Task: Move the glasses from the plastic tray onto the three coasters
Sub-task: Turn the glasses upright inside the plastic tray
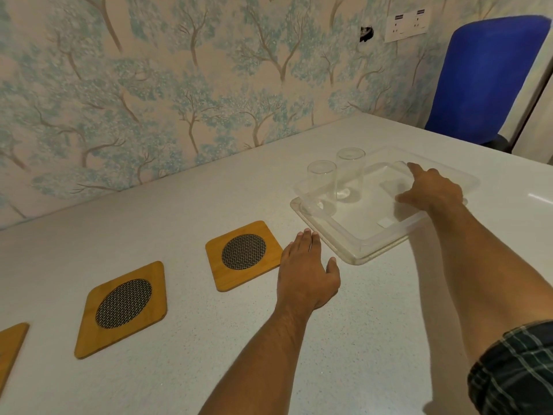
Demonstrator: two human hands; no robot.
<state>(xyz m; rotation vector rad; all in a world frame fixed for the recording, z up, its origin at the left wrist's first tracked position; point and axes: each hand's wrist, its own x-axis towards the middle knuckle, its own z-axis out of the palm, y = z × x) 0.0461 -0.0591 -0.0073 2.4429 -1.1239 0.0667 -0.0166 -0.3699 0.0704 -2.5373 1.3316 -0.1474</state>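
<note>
A clear plastic tray lies at the right on the white table. Two clear glasses stand upright at its far left end, one nearer and one behind it. My right hand reaches into the tray. Its finger and thumb curl around a third, faintly visible glass. My left hand rests flat on the table beside the tray's near left corner and holds nothing. Three bamboo coasters with dark mesh centres lie in a row to the left: the right one, the middle one, and the left one, cut off by the frame.
A wallpapered wall runs along the table's far edge. A blue chair stands beyond the far right corner. All three coasters are bare.
</note>
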